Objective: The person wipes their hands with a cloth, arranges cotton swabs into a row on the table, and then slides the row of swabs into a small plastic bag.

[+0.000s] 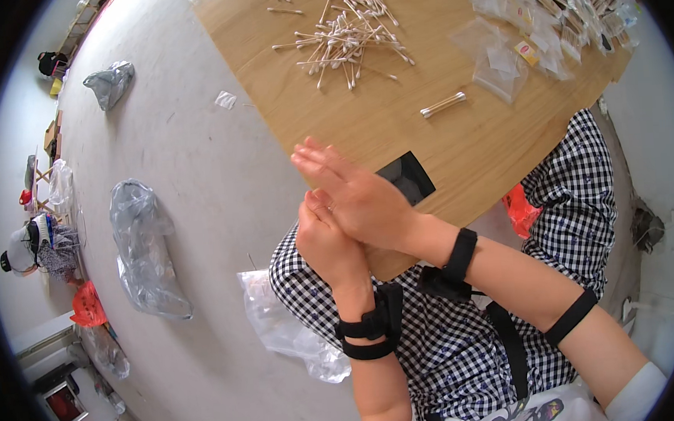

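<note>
My left hand [322, 241] is curled closed near the table's front left edge. Whatever its fingers may hold is hidden. My right hand [356, 201] lies against it from above, fingers stretched out and held side by side. Just beyond the right wrist, a flat black phone-like object [408, 177] rests on the wooden table [363, 132]. Farther off, a small bundle of cotton swabs [443, 105] lies by itself. A loose heap of cotton swabs [346, 48] spreads over the table's far left part.
Clear plastic bags [500, 71] and several packed swab bundles [573, 30] crowd the far right of the table. Below the left table edge, a grey plastic bag [147, 257] and a clear bag [290, 321] lie on the floor. My checkered trouser legs [575, 188] are under the table.
</note>
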The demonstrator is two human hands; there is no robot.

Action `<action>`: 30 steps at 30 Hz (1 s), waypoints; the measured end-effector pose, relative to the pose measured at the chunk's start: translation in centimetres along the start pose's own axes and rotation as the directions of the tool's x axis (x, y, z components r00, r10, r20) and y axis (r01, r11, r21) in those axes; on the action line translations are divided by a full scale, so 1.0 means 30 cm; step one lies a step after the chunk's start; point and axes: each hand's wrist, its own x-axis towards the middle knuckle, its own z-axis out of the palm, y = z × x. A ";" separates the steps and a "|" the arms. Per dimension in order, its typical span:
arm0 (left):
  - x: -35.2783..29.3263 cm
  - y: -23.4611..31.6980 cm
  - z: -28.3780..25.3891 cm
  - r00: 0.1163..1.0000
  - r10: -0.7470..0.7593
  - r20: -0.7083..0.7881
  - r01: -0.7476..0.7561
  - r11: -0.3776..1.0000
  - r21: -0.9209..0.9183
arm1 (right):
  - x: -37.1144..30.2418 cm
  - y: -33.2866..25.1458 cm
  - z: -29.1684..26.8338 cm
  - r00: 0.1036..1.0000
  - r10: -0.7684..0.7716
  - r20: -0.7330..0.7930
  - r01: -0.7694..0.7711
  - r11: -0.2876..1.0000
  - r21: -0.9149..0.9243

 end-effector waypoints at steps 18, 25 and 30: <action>-0.007 -0.074 -0.066 0.992 -0.124 0.005 0.124 0.991 -0.053 | -0.082 -0.083 -0.040 0.895 0.439 0.077 -0.310 0.488 0.816; -0.049 -0.062 -0.148 0.990 0.021 -0.138 -0.016 0.999 0.032 | -0.140 -0.179 -0.360 0.909 0.408 -0.083 -0.210 0.621 0.755; -0.185 -0.088 -0.163 0.993 0.068 -0.095 -0.083 0.983 -0.163 | -0.235 -0.572 -0.671 0.927 -0.373 0.053 0.157 0.510 0.846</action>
